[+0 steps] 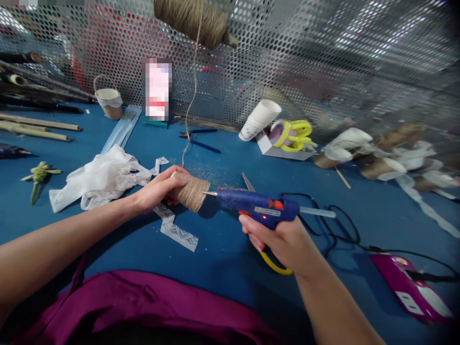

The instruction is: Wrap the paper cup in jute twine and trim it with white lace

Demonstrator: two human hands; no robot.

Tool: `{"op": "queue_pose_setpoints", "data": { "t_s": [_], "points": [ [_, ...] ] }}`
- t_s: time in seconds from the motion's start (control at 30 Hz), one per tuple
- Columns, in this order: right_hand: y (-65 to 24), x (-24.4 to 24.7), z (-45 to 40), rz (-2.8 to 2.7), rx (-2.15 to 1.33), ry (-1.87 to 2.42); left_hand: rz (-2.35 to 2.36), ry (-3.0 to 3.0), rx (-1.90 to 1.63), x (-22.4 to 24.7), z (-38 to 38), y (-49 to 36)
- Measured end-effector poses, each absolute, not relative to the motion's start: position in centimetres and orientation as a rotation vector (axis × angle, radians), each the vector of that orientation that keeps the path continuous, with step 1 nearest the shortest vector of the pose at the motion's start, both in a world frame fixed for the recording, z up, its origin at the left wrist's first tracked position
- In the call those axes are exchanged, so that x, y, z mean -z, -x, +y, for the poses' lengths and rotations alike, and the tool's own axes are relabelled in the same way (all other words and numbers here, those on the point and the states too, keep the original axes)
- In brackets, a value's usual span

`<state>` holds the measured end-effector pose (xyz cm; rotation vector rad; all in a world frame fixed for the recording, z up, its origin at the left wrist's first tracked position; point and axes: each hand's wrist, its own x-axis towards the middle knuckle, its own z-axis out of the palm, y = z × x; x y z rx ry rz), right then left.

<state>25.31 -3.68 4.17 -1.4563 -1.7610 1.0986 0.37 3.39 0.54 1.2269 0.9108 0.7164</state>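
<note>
Apparently, gluing is the step in hand: the right hand (283, 239) grips a blue hot-glue gun (237, 199), its nozzle (211, 193) at the edge of the twine-wrapped cup (192, 192); contact is hard to tell. The left hand (163, 189) clasps that cup, tilted, above the table (223, 254), near a twine strand (196, 72) hanging from a spool (201, 21). Next calls for steady aim, I'd judge, then pressing twine down promptly.

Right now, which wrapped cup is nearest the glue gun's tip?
The cup in the left hand; the others are on the table, farther off.
</note>
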Motion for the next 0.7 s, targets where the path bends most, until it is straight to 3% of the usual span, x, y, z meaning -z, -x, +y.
{"op": "queue_pose_setpoints", "data": {
  "t_s": [0.3,0.7],
  "points": [
    [-25.67,-3.64,-4.26,-1.97,-0.822,1.48,0.959,-1.244,-0.697,-0.55,3.35,-0.4],
    [-25.76,-3.97,-4.27,-1.97,-0.793,1.507,0.913,-1.231,-0.72,-0.61,3.39,-0.36]
  ]
}}
